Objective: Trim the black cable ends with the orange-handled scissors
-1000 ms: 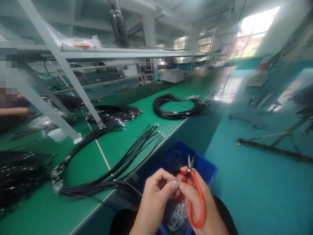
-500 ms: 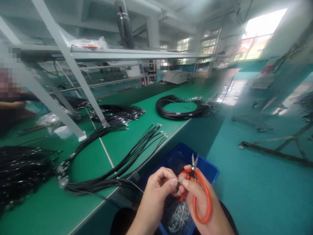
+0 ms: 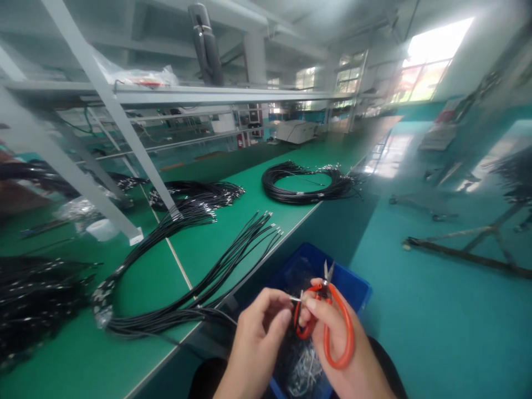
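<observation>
One pair of scissors and one blue bin show.

A long workbench with a smooth green top runs from the near left toward the far right, with a white metal shelf on slanting pale posts above its left side and a boxy off-white unit at its far end. A glossy teal floor spreads over the right, bearing a dark metal floor stand. Daylight glares through a large, pale-framed window at far right, whitening the floor below, while smaller bright windows show farther back near a pale square column.
</observation>
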Action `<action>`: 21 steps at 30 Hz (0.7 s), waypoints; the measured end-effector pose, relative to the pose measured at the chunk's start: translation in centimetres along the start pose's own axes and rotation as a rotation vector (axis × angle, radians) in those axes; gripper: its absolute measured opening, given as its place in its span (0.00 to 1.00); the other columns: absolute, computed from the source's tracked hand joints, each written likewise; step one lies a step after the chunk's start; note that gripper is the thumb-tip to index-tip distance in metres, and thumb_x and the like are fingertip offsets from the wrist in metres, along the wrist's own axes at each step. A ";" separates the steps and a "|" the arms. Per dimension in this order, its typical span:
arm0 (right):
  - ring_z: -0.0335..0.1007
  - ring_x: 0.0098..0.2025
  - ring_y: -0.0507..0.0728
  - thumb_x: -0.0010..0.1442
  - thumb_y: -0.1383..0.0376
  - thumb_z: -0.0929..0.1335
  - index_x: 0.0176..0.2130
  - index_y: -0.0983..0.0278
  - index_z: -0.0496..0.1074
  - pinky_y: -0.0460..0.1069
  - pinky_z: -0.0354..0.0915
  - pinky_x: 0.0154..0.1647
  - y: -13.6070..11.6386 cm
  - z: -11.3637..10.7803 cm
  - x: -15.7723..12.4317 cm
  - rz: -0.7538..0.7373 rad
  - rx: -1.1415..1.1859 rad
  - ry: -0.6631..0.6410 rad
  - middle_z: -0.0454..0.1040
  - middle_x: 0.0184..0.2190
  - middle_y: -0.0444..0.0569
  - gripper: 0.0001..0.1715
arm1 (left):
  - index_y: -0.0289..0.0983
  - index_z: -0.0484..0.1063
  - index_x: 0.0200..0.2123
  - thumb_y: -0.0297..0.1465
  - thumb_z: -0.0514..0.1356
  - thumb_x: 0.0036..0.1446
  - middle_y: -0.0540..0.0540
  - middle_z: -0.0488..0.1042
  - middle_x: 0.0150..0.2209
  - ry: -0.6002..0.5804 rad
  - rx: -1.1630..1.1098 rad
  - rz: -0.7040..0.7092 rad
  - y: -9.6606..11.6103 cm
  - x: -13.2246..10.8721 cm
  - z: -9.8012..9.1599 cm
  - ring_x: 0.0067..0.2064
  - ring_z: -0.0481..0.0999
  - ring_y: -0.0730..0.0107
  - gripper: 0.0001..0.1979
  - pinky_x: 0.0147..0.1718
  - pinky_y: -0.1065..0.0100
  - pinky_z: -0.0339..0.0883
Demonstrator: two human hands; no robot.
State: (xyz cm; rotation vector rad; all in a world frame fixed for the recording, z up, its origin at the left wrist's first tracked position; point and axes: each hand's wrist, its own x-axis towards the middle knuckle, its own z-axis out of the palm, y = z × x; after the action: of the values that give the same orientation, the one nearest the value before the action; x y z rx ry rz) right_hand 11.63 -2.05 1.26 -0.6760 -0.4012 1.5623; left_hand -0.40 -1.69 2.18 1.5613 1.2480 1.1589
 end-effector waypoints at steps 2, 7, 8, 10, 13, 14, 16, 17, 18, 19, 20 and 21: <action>0.61 0.26 0.51 0.54 0.70 0.68 0.39 0.60 0.65 0.44 0.59 0.27 0.1 0.2 -0.1 -0.015 0.007 0.011 0.67 0.24 0.40 0.11 | 0.37 0.71 0.31 0.29 0.59 0.53 0.48 0.74 0.28 -0.080 -0.150 -0.085 -0.3 -0.3 0.4 0.31 0.73 0.67 0.02 0.31 0.71 0.66; 0.61 0.25 0.50 0.53 0.68 0.69 0.39 0.60 0.64 0.45 0.58 0.26 0.4 0.2 -0.3 -0.007 -0.028 0.030 0.67 0.22 0.39 0.14 | 0.36 0.70 0.27 0.30 0.60 0.52 0.49 0.72 0.26 0.070 -0.109 -0.075 -0.9 -0.8 1.3 0.28 0.70 0.70 0.04 0.28 0.73 0.64; 0.61 0.24 0.50 0.53 0.66 0.70 0.39 0.60 0.64 0.45 0.59 0.26 0.3 0.2 -0.2 -0.014 -0.059 0.033 0.66 0.21 0.39 0.14 | 0.36 0.70 0.27 0.30 0.60 0.52 0.50 0.71 0.25 0.077 -0.109 -0.081 -1.0 -0.8 1.4 0.28 0.70 0.71 0.04 0.28 0.73 0.64; 0.60 0.22 0.50 0.51 0.64 0.72 0.39 0.61 0.65 0.45 0.59 0.25 0.2 0.2 0.0 -0.051 -0.143 0.067 0.68 0.22 0.39 0.16 | 0.35 0.69 0.26 0.31 0.60 0.52 0.50 0.69 0.25 0.056 -0.137 -0.113 -1.1 -0.8 1.5 0.26 0.68 0.72 0.06 0.26 0.74 0.62; 0.62 0.22 0.49 0.45 0.64 0.75 0.39 0.61 0.66 0.44 0.60 0.25 -0.1 0.4 0.2 -0.104 -0.250 0.118 0.73 0.26 0.42 0.22 | 0.35 0.69 0.26 0.32 0.60 0.52 0.50 0.69 0.24 -0.011 -0.163 -0.164 -1.2 -0.7 1.6 0.25 0.65 0.74 0.07 0.23 0.75 0.60; 0.62 0.23 0.48 0.44 0.65 0.75 0.38 0.61 0.66 0.44 0.60 0.25 -0.2 0.4 0.3 -0.106 -0.261 0.114 0.74 0.26 0.42 0.23 | 0.34 0.69 0.26 0.32 0.60 0.52 0.50 0.68 0.24 -0.018 -0.176 -0.176 -1.2 -0.7 1.6 0.24 0.64 0.75 0.07 0.22 0.76 0.60; 0.63 0.22 0.48 0.44 0.65 0.75 0.38 0.60 0.65 0.43 0.59 0.23 -0.2 0.5 0.3 -0.098 -0.252 0.092 0.72 0.24 0.40 0.22 | 0.34 0.68 0.25 0.33 0.61 0.51 0.51 0.68 0.23 -0.033 -0.239 -0.197 -1.1 -0.7 1.7 0.22 0.63 0.76 0.08 0.20 0.76 0.59; 0.62 0.21 0.48 0.44 0.66 0.75 0.37 0.60 0.65 0.43 0.59 0.22 -0.1 0.4 0.3 -0.093 -0.238 0.082 0.71 0.23 0.39 0.21 | 0.34 0.67 0.24 0.33 0.61 0.51 0.51 0.68 0.22 -0.034 -0.285 -0.206 -1.1 -0.6 1.7 0.21 0.62 0.77 0.09 0.20 0.76 0.58; 0.61 0.20 0.48 0.44 0.66 0.75 0.37 0.60 0.65 0.43 0.59 0.21 -0.1 0.4 0.3 -0.088 -0.228 0.075 0.71 0.23 0.39 0.21 | 0.34 0.67 0.24 0.34 0.62 0.50 0.51 0.68 0.22 -0.033 -0.334 -0.215 -1.1 -0.5 1.7 0.20 0.62 0.78 0.10 0.19 0.77 0.58; 0.61 0.19 0.48 0.44 0.66 0.75 0.37 0.60 0.64 0.43 0.59 0.21 0.0 0.3 0.3 -0.088 -0.232 0.073 0.71 0.23 0.39 0.22 | 0.34 0.66 0.23 0.34 0.63 0.49 0.52 0.68 0.21 -0.033 -0.376 -0.225 -1.1 -0.5 1.7 0.20 0.62 0.78 0.11 0.18 0.77 0.58; 0.62 0.19 0.48 0.44 0.65 0.74 0.38 0.60 0.64 0.43 0.60 0.21 0.1 0.2 0.3 -0.098 -0.254 0.081 0.72 0.23 0.40 0.22 | 0.34 0.66 0.23 0.35 0.63 0.48 0.52 0.67 0.20 -0.032 -0.407 -0.235 -1.1 -0.4 1.6 0.19 0.62 0.79 0.11 0.18 0.77 0.57; 0.63 0.19 0.49 0.45 0.65 0.74 0.37 0.60 0.64 0.44 0.61 0.21 0.2 0.1 0.2 -0.120 -0.294 0.095 0.72 0.23 0.40 0.21 | 0.34 0.66 0.23 0.35 0.64 0.47 0.53 0.67 0.19 -0.026 -0.426 -0.245 -1.2 -0.3 1.5 0.18 0.61 0.79 0.12 0.17 0.77 0.56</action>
State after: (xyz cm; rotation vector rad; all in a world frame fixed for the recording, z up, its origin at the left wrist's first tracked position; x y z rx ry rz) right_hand 11.43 -1.85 1.16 -0.9317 -0.5960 1.3650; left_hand 0.76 -1.87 0.63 1.0749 1.0556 1.1494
